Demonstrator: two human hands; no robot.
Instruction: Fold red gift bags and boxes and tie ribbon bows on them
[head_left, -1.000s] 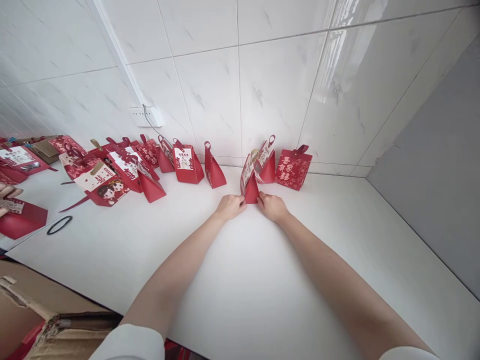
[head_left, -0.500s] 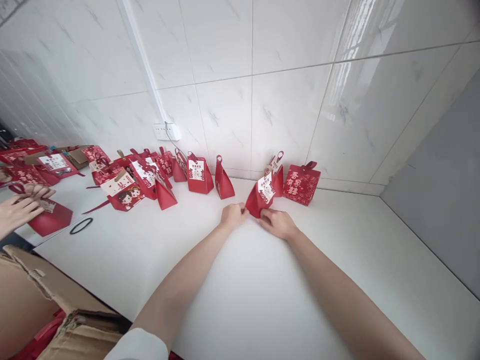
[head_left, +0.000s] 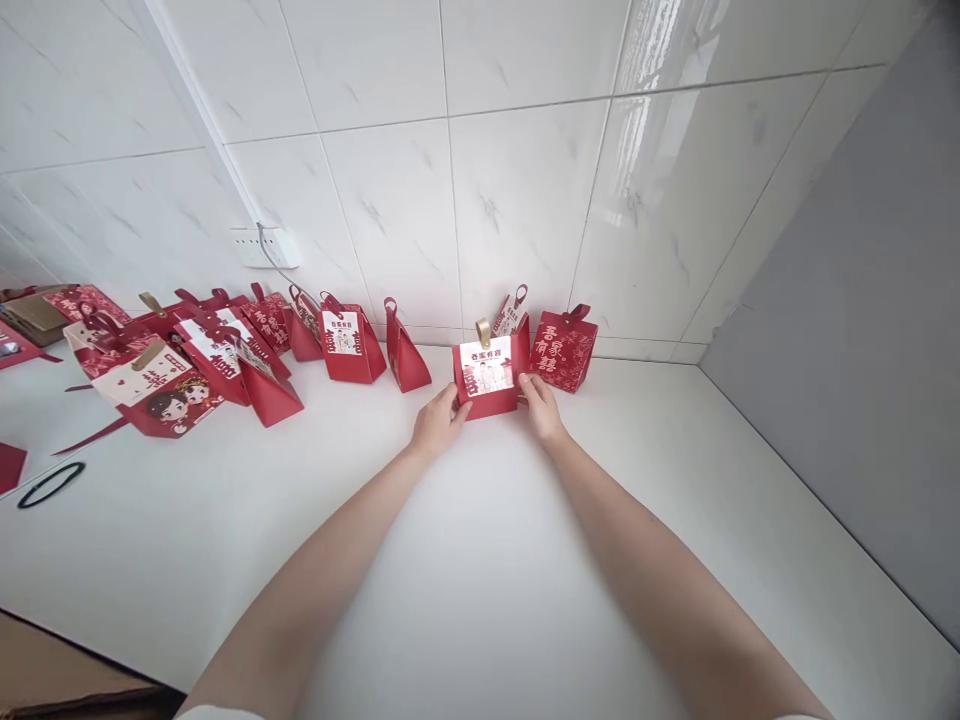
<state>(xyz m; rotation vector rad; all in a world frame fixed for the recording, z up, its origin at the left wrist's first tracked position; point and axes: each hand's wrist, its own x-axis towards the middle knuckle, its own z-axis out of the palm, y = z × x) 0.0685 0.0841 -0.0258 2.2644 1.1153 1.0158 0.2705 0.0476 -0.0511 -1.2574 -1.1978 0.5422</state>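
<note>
Red gift box (head_left: 489,378): upright now, held low over the white table (head_left: 465,600), broad printed face turned to the camera; smooth red card is shown below a white panel with red print, and whether the base rests on the surface cannot be told.
Gold loop (head_left: 484,333): a short curved strap, stood up from the box's top edge.
Left hand (head_left: 437,420): the box's left edge is grasped, thumb in front at the lower corner.
Right hand (head_left: 541,408): the right edge is pinched, thumb laid on the front, the other fingers largely hidden.
Behind the grip: a box with a dark red loop (head_left: 511,318) is partly covered by the held one.
Right neighbour: a patterned red box (head_left: 564,350), pale characters printed over its tapered front, is stood near the right hand.
Left row: a slim wedge-shaped box (head_left: 406,358) is seen side-on, and beside it a boxy white-labelled carton (head_left: 352,348).
Far left: a cartoon-printed box (head_left: 169,395) is crowded among others; nearby, a thin black ring (head_left: 51,485) is laid flat.
Backdrop: glossy, grey-veined wall tiles (head_left: 390,200) are crossed by straight dark joints.
</note>
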